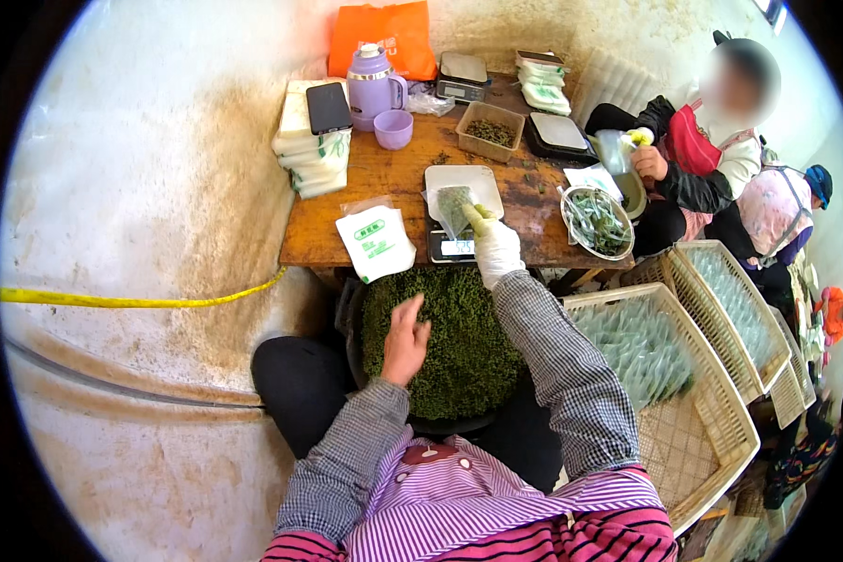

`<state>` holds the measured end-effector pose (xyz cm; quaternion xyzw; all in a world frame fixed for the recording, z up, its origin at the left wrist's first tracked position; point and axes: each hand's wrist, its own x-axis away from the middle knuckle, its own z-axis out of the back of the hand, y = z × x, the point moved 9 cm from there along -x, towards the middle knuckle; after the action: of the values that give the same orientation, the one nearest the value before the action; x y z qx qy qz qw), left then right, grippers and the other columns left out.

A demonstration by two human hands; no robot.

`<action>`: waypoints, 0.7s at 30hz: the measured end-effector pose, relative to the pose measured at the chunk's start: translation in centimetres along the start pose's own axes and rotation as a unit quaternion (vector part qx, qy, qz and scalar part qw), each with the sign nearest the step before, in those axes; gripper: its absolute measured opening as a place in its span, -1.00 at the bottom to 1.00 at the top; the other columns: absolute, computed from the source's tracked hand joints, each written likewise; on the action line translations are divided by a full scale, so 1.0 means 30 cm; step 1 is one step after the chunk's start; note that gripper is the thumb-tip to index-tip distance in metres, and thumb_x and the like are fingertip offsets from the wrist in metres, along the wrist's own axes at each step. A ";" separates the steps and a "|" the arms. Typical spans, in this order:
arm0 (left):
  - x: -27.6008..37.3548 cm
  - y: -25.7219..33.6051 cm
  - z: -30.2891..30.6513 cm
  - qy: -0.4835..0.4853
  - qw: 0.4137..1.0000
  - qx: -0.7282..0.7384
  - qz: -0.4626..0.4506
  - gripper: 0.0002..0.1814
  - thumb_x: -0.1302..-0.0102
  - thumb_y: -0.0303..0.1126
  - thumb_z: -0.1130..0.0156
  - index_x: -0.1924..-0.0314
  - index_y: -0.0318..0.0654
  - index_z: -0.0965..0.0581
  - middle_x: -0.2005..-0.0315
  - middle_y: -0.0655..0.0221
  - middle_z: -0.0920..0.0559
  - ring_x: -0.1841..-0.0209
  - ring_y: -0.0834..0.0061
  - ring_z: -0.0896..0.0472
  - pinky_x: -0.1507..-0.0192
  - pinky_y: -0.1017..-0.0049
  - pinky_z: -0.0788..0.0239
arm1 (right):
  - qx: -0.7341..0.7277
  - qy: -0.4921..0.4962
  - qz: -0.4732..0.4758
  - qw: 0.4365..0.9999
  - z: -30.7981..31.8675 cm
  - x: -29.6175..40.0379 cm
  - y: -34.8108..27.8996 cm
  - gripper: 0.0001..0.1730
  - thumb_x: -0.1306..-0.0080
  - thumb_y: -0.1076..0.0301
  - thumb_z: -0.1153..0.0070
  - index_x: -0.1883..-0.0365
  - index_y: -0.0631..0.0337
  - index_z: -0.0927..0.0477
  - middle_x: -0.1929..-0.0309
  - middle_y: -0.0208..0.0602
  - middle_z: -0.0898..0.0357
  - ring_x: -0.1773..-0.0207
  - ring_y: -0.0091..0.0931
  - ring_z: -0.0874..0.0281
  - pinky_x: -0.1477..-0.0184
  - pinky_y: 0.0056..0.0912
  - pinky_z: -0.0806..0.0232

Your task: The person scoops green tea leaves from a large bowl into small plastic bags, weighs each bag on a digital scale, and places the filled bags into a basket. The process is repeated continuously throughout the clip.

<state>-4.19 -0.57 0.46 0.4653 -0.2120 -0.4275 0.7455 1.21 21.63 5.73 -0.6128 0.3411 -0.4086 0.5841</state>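
My right hand (490,235), in a whitish glove, has its fingertips on a clear plastic bag of green plant bits (454,205). That bag lies on the plate of a digital kitchen scale (487,181) with a lit display. My left hand (406,342) is bare, its fingers apart, above a large dark tub filled with small green plant pieces (442,351). Left of the scale, a stack of printed plastic bags (376,242) lies at the front edge of the wooden table (316,232).
A plastic box (488,144), purple vacuum jug (371,91), cup (393,130) and bag pile with a phone (329,109) stand behind. To the right are a bowl of filled bags (597,221), crates (734,414) and a co-worker (716,161). A wall rises left.
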 end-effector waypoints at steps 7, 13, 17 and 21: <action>-0.064 0.341 0.128 0.168 0.942 0.000 -0.290 -0.60 -0.26 -0.41 -0.25 -0.11 -0.18 -0.48 -0.11 0.21 -0.48 -0.16 0.23 -0.44 -0.17 0.28 -0.32 | 0.411 -0.091 0.240 0.875 -0.029 0.373 -0.217 -0.74 -0.12 0.43 -0.03 0.22 0.14 -0.64 0.37 -0.03 -0.61 0.29 -0.11 -0.59 0.24 -0.15 -0.46; 0.054 0.039 -0.004 0.163 0.963 0.208 -0.058 -0.87 -0.33 -0.40 -0.18 0.22 -0.27 -0.63 0.26 0.35 -0.66 0.18 0.44 -0.60 0.12 0.43 -0.43 | 0.423 -0.112 0.251 0.863 0.062 0.518 -0.077 -0.63 -0.09 0.53 -0.01 0.13 0.07 -0.64 -0.03 -0.22 -0.56 -0.15 -0.15 -0.42 -0.20 -0.12 -0.23; 0.073 0.079 -0.059 0.139 0.958 0.236 -0.083 -0.89 -0.34 -0.45 -0.16 0.22 -0.30 -0.61 0.27 0.35 -0.65 0.21 0.49 -0.59 0.14 0.47 -0.44 | 0.553 -0.167 0.261 0.773 0.005 0.624 0.001 -0.47 0.00 0.60 -0.01 0.02 -0.01 -0.59 -0.08 -0.32 -0.52 -0.30 -0.27 -0.27 -0.34 0.15 0.14; 0.098 0.079 -0.150 0.091 0.971 0.204 -0.084 -0.90 -0.34 -0.47 -0.16 0.25 -0.33 -0.59 0.28 0.39 -0.65 0.22 0.54 -0.57 0.15 0.52 -0.42 | 0.597 -0.236 0.103 0.760 0.057 0.619 0.192 -0.42 -0.09 0.31 -0.14 -0.16 -0.06 -0.46 -0.19 -0.31 -0.44 -0.40 -0.13 -0.10 -0.28 0.50 0.24</action>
<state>1.66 -0.25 0.14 0.6608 -0.1865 -0.3925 0.6120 11.15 5.28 1.94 -0.1781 -0.0596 -0.3098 0.9321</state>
